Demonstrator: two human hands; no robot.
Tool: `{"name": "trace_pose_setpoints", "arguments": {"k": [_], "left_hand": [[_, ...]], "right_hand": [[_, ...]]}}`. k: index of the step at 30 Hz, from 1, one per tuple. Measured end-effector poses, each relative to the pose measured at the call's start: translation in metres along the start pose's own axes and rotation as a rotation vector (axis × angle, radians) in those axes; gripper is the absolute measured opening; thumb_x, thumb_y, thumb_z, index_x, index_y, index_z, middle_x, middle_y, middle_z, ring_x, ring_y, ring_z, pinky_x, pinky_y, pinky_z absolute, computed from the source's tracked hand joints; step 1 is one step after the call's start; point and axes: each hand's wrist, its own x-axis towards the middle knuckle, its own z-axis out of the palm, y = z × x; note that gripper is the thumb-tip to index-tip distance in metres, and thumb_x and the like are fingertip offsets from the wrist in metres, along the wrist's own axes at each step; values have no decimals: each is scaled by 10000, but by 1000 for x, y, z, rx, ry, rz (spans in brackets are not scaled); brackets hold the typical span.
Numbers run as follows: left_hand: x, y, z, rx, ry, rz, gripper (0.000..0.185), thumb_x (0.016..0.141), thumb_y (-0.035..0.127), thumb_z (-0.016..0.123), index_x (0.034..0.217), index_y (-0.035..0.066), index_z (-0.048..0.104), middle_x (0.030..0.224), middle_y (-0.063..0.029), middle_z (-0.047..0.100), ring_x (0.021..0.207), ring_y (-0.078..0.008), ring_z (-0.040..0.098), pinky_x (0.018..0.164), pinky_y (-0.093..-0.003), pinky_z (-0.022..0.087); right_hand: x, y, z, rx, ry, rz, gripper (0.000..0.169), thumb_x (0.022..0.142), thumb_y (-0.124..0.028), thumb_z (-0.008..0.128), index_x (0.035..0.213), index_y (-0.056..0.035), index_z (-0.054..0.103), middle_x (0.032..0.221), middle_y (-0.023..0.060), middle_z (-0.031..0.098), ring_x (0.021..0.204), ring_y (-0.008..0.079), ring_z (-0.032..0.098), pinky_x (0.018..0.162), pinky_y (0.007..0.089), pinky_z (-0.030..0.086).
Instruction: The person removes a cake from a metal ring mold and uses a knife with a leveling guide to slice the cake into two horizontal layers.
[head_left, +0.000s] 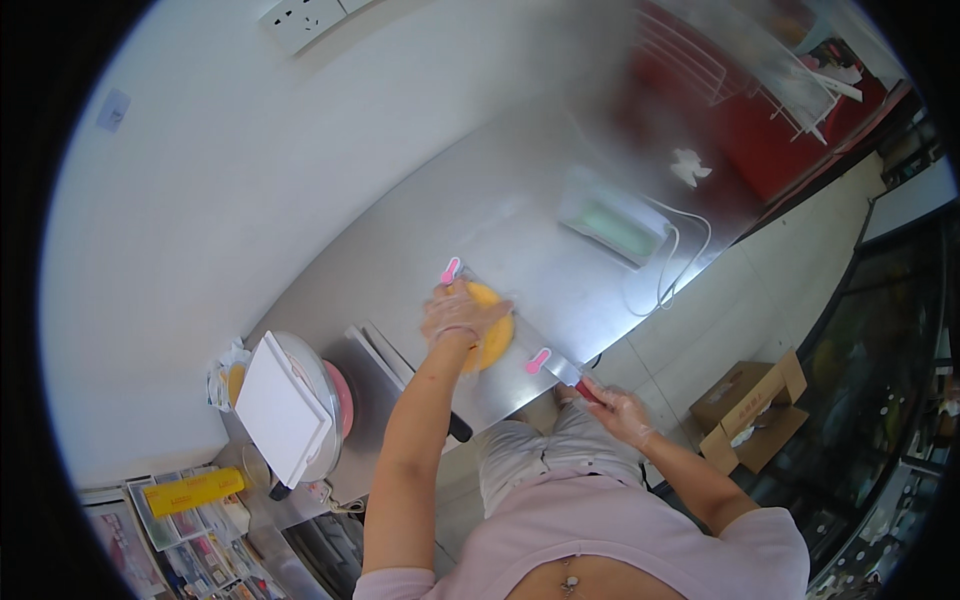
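Observation:
A yellow round sponge cake (495, 341) lies at the near edge of the metal worktable. My left hand (454, 311), in a clear plastic glove, holds it from above, with fingers spread over its top and the thumb at its right side. In my right hand (619, 412), also gloved, is the red handle of a long knife (559, 366). The blade runs along the cake's right side; the part near my left hand is hard to make out. One pink and white clip (538, 361) sits on the blade near the handle, another clip (451, 270) towards the tip.
The steel worktable (420, 232) meets a white wall. Left stand a turntable (334, 450) under white boards (281, 409) and a flat metal tool with a black handle (460, 427). A white container (615, 225) and cable (709, 232) lie right; an opened cardboard box (750, 412) is on the floor.

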Motion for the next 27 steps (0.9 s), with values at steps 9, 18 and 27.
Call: {"name": "trace_pose_setpoints", "arguments": {"k": [9,18,27], "left_hand": [[5,-3,6,-50,41,35,872,633,657,634,1334,187,416,1338,-90,398,1209,-321,425,939,-454,415],[-2,0,4,-39,37,39,866,641,659,632,1330,179,417,1341,-98,393,1206,-318,426,929,-437,425],[-2,-7,4,4,42,55,849,623,678,628,1316,226,437,1312,-82,426,1205,-308,430,905,-408,439]], "right_hand": [[17,-8,18,35,107,-82,460,864,-203,603,1310,-268,509,950,129,643,807,320,618,698,371,495],[20,-7,25,-32,96,-76,453,851,-181,612,1291,-251,527,950,137,646,807,310,624,689,369,496],[-1,-15,8,-60,-6,42,465,858,-194,596,1307,-276,508,975,148,640,819,341,616,704,400,488]]}}
